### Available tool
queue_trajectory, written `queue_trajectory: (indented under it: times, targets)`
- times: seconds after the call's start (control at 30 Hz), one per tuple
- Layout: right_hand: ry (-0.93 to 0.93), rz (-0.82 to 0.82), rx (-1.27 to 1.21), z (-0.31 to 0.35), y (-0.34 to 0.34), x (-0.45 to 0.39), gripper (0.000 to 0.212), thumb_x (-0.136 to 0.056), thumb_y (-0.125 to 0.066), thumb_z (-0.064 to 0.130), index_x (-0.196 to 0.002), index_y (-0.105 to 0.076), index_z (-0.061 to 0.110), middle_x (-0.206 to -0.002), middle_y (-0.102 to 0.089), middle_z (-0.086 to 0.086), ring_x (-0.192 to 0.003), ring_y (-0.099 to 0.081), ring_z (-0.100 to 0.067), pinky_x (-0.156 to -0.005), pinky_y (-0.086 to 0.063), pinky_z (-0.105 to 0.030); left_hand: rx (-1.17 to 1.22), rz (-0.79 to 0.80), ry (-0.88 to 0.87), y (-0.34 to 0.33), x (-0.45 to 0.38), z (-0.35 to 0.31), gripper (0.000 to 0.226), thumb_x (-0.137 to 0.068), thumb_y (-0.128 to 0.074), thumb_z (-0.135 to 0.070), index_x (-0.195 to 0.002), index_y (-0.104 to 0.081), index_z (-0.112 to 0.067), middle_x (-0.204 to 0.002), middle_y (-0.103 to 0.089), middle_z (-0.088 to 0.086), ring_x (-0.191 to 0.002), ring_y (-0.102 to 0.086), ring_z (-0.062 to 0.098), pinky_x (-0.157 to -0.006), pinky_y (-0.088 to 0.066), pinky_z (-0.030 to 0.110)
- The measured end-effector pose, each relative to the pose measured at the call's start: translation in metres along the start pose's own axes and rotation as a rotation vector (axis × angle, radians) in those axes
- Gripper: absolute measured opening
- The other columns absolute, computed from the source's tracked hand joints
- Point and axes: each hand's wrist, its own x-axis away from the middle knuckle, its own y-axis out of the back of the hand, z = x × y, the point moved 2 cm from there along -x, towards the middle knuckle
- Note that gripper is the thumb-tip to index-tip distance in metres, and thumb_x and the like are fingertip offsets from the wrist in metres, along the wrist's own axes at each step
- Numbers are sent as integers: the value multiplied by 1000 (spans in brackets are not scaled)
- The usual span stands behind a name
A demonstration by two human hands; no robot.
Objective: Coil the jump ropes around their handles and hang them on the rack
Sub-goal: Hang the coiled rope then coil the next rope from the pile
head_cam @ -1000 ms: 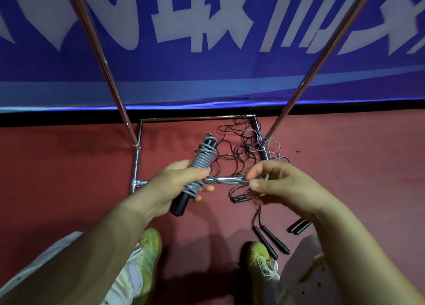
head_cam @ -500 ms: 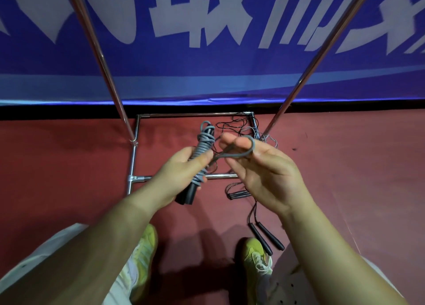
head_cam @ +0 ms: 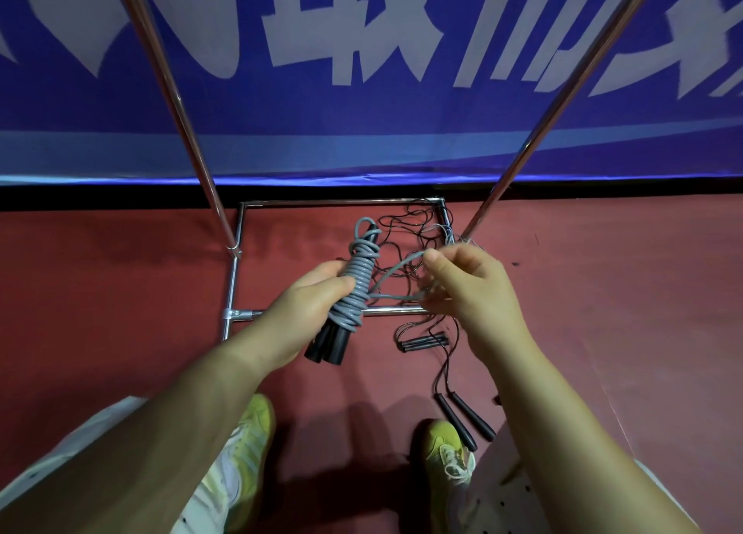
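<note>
- Two bare hands meet at the centre of the head view, above a red floor [head_cam: 120,292].
- Left hand [head_cam: 309,304] grips a pair of black handles [head_cam: 329,342] with a grey jump rope [head_cam: 356,284] coiled tightly round them; the bundle tilts up and away from the person.
- Right hand [head_cam: 470,288] pinches the loose end loop [head_cam: 396,276] of that grey rope between thumb and fingertips, just beside the coil.
- Chrome rack [head_cam: 341,202] stands in front: its rectangular base frame lies on the floor and two slanted poles rise out of the top of the picture, so its upper part is cut off.
- Thin black ropes [head_cam: 406,227] lie tangled on the floor inside the base frame, partly hidden behind the hands.
- More black handles lie on the floor: one pair [head_cam: 424,341] just below the right hand and another pair [head_cam: 462,419] beside the right shoe [head_cam: 446,449].
- Yellow-green left shoe [head_cam: 253,433] shows between the forearms.
- Blue banner [head_cam: 362,139] fills the background with large white characters, cropped at the top and too cut off to read.
</note>
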Motion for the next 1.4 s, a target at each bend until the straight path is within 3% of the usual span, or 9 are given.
queue_trajectory:
  times: [0.2,0.33,0.6,0.8,0.97,1.07,1.17,1.27,1.4]
  targets:
    - [-46,133,-425,-8,-4,-2,15,-64,-76,20,-58,-65,12,-85,-72,-6,-82,-58,-21,-85,-45,-33,49,-7,-24,-3,-2,-5,18,-96,-45,-3,-97,-60,-13,-77,-66,1,-70,-62,10,-68,-50,23]
    - [-84,412,-863,-4,-12,3,31,-59,-85,27,-76,-74,5,-103,-72,-15,-110,-64,-28,-93,-53,-33,1,64,-33,-14,-2,-5,15,-85,-62,-4,-97,-59,-13,-82,-64,2,-69,-62,7,-64,-50,20]
    - [35,127,-380,3,-15,8,7,-81,-67,6,-78,-72,10,-76,-73,-3,-75,-69,-14,-73,-57,-25,-149,61,-18,-12,0,-2,31,-59,-65,-18,-90,-62,-17,-73,-63,1,-63,-61,12,-59,-49,26]
    - [167,-78,200,4,-14,7,16,-85,-69,9,-91,-60,21,-70,-69,6,-69,-67,-11,-76,-55,-36,-198,52,3,-16,-4,9,54,-64,-72,-24,-115,-55,-22,-102,-69,11,-88,-69,27,-79,-55,44]
    - [172,-11,591,1,-13,5,41,-86,-69,24,-125,-57,20,-85,-70,8,-86,-66,-10,-82,-49,-31,-466,56,-81,-17,-2,6,81,-82,-69,-9,-145,-27,-39,-94,-51,-23,-66,-53,-22,-69,-46,6]
    - [162,22,710,1,-11,4,47,-88,-67,27,-132,-54,17,-97,-72,2,-97,-65,-17,-86,-48,-34,-587,84,-103,-16,1,3,84,-82,-69,-12,-144,-23,-46,-96,-53,-23,-62,-47,-24,-65,-40,-1]
    - [166,51,774,1,-10,2,42,-89,-65,28,-128,-58,16,-101,-72,-2,-97,-65,-19,-83,-48,-31,-675,126,-146,-15,5,-2,80,-82,-69,-16,-139,-25,-51,-115,-53,-13,-78,-52,-9,-71,-44,5]
    - [140,95,828,1,-8,1,34,-88,-66,27,-120,-63,17,-98,-71,-3,-92,-66,-22,-78,-48,-32,-792,177,-145,-14,8,-3,71,-74,-67,-35,-127,-28,-62,-119,-58,-7,-99,-65,20,-87,-53,33]
    - [154,95,709,-4,-7,2,5,-87,-67,20,-91,-64,20,-73,-65,3,-66,-66,-26,-64,-50,-37,-814,235,-129,-11,12,-6,69,-68,-63,-38,-122,-29,-63,-108,-60,-3,-70,-67,16,-69,-57,44]
